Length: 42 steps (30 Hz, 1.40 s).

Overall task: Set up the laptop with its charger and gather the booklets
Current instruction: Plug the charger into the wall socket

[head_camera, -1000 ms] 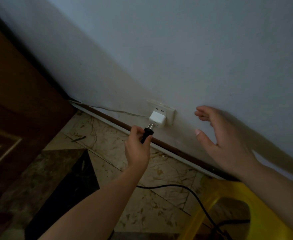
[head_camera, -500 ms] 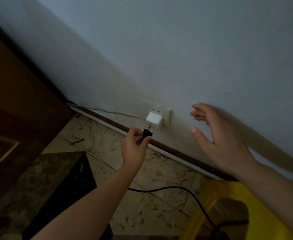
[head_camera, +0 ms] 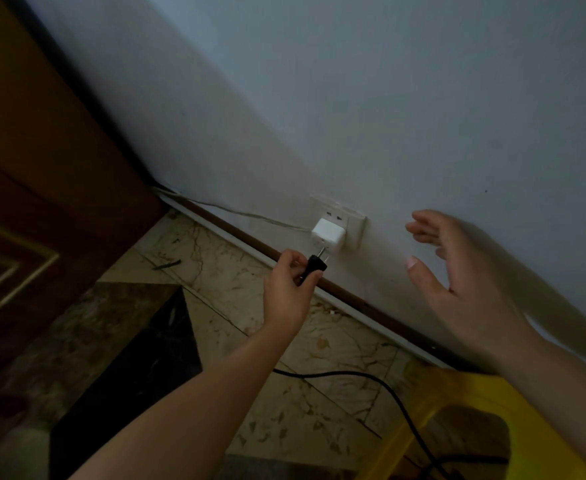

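Fingers of the left hand [head_camera: 286, 292] are curled round a black plug [head_camera: 314, 266], which is pinched against the thumb with its metal prongs aimed up at the white adapter [head_camera: 328, 233] seated in the wall socket [head_camera: 354, 220]. The prongs seem just short of the adapter, though contact is hard to judge in the dim light. The left forearm is stretched forward. The right hand [head_camera: 464, 289] is held spread and empty beside the wall, right of the socket. A black cable [head_camera: 336, 374] is laid across the tiled floor towards a yellow stool [head_camera: 464, 386].
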{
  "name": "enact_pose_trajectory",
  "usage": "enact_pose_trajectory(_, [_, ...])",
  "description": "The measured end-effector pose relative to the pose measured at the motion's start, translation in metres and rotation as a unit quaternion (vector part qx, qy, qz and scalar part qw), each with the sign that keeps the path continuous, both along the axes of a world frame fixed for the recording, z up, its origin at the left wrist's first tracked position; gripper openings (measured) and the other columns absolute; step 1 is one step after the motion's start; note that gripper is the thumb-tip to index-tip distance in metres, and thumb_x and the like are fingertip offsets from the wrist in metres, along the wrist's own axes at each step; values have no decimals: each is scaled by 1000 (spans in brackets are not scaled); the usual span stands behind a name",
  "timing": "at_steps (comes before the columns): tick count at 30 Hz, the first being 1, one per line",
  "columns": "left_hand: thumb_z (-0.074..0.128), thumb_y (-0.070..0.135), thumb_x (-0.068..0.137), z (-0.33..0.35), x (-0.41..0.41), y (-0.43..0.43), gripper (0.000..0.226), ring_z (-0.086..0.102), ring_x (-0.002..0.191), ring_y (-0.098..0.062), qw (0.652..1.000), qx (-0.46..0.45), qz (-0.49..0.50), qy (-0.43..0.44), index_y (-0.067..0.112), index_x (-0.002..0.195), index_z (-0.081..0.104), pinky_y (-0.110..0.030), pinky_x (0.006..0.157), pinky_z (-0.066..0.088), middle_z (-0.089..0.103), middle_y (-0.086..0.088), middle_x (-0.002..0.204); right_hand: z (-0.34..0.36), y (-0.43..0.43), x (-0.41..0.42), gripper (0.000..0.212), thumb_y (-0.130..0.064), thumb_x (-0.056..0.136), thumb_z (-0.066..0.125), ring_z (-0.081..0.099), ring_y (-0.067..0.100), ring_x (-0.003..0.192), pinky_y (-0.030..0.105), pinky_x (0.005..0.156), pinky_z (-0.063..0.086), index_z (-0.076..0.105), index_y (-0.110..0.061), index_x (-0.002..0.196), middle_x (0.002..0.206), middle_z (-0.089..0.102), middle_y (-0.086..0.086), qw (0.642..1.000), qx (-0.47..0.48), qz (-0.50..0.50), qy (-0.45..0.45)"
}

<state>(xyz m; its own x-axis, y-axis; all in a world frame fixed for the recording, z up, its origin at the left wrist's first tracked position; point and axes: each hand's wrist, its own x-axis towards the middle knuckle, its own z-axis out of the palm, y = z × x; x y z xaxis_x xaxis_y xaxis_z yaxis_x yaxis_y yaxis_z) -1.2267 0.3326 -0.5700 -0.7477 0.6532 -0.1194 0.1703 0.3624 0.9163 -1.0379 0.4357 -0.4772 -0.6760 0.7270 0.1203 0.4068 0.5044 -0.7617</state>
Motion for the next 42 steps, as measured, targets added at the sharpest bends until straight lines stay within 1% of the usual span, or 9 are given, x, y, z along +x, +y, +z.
enact_pose_trajectory(4, [67, 18, 85, -3, -1, 1, 15, 68, 79, -15, 999, 18, 25, -15, 17, 89, 53, -19, 61, 50, 72, -4, 91, -1, 1, 3, 51, -47, 86, 42, 43, -3, 122, 26, 96, 37, 29, -40, 135, 130, 44, -23, 1000, -4, -1, -3])
enact_pose_trajectory(7, [69, 19, 84, -4, -4, 2, 16, 65, 70, -8, 999, 27, 22, -9, 19, 87, 53, -11, 53, 43, 72, -3, 86, 1, 0, 3, 51, -46, 86, 42, 42, -5, 123, 25, 98, 36, 29, -41, 135, 130, 44, -25, 1000, -9, 3, -11])
enact_pose_trajectory(12, [70, 19, 82, -8, -6, 3, 19, 65, 69, 6, 1000, 18, 20, 3, 24, 85, 53, -5, 54, 44, 73, 4, 82, 4, -1, 2, 45, -41, 91, 42, 41, -7, 124, 23, 98, 35, 28, -47, 133, 131, 45, -24, 1000, -4, 6, -12])
enact_pose_trajectory(15, [69, 21, 83, -9, -5, 3, 21, 67, 72, 2, 1000, 16, 20, 3, 29, 83, 49, -15, 58, 48, 74, 6, 84, 6, -2, 2, 45, -40, 89, 46, 43, -6, 122, 22, 96, 36, 29, -46, 130, 129, 46, -22, 1000, 7, 12, -11])
enact_pose_trajectory(19, [69, 22, 83, -9, -4, 4, 24, 68, 79, -9, 999, 8, 24, 20, 30, 84, 46, -34, 67, 56, 73, 3, 91, 6, -1, 2, 51, -16, 91, 51, 47, 4, 122, 31, 101, 38, 34, -33, 135, 130, 49, -13, 1000, 13, 16, -12])
enact_pose_trajectory(23, [68, 25, 83, -7, -4, 4, 23, 67, 86, -14, 998, -9, 18, 53, 28, 90, 47, -41, 70, 57, 71, 1, 96, 5, 1, 2, 53, -10, 90, 52, 49, 4, 120, 14, 97, 39, 33, -39, 131, 127, 51, -14, 999, 24, 20, -5])
enact_pose_trajectory(31, [68, 25, 84, -5, -3, 1, 21, 67, 85, -8, 998, 11, 26, 51, 27, 94, 50, -39, 72, 59, 71, 6, 94, 0, 3, 2, 50, -16, 92, 53, 48, -2, 119, 11, 97, 37, 34, -35, 135, 122, 49, -25, 1000, 20, 15, 4])
enact_pose_trajectory(38, [68, 24, 84, -9, 1, 1, 20, 66, 82, -5, 998, 26, 33, 52, 26, 93, 50, -32, 69, 59, 64, 17, 87, 3, 1, 2, 47, -23, 93, 50, 44, -9, 120, 22, 99, 38, 34, -32, 136, 123, 49, -27, 1000, 4, 10, 0])
enact_pose_trajectory(42, [69, 24, 84, -12, 3, 0, 22, 66, 81, -1, 997, 31, 37, 52, 29, 91, 48, -29, 67, 58, 66, 19, 86, 4, 0, 2, 47, -22, 93, 52, 46, -4, 120, 27, 99, 37, 35, -32, 135, 128, 49, -17, 1000, 8, 7, -4])
